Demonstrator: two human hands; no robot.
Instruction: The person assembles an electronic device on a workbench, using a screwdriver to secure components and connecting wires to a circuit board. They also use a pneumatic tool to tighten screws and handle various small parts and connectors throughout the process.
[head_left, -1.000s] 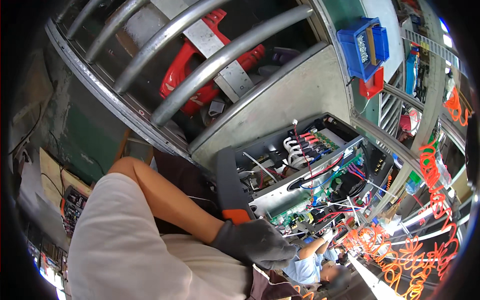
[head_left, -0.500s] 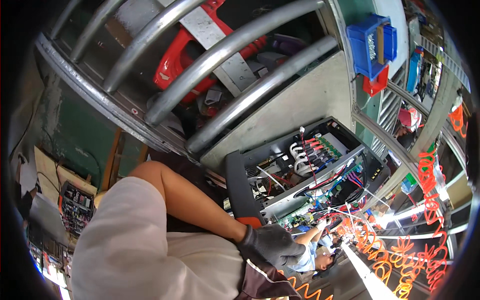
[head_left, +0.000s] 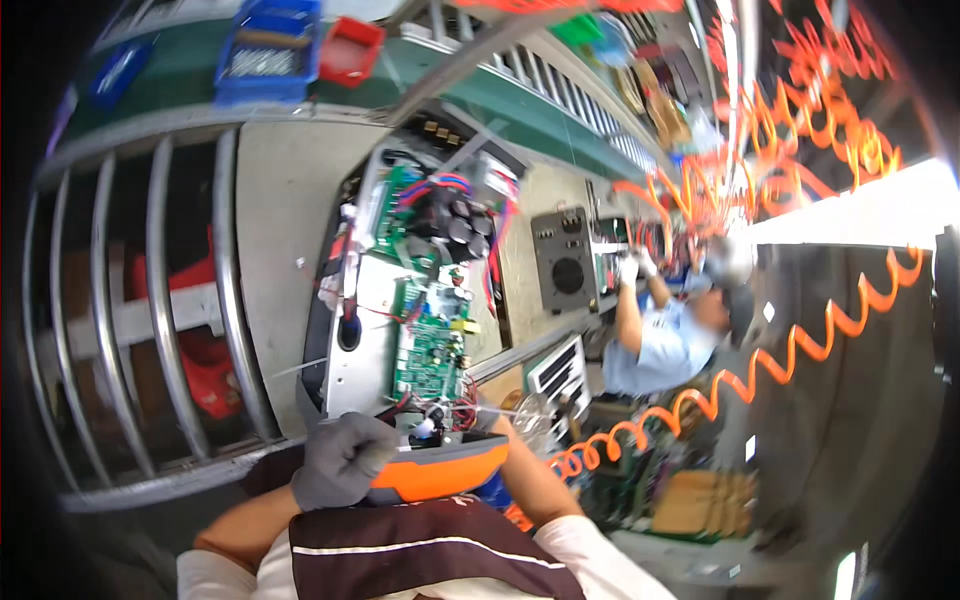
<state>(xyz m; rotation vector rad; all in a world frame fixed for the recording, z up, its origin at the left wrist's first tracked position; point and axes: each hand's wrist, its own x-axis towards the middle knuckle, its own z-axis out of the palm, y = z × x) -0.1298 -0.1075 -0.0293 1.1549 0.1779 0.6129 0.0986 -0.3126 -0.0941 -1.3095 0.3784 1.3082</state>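
Open electronics unit was fairly bright, slightly motion-blurred; blown-out white glare sat far right of it, dark shadow lay between steel bars left of it, fisheye bending and black corners ringed it

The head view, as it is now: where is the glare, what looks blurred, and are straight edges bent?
Head view: a white glare patch at the right; head view: orange coiled hoses at upper right look smeared, the green circuit board only slightly soft; head view: metal bars at the left bow, and the corners go black.
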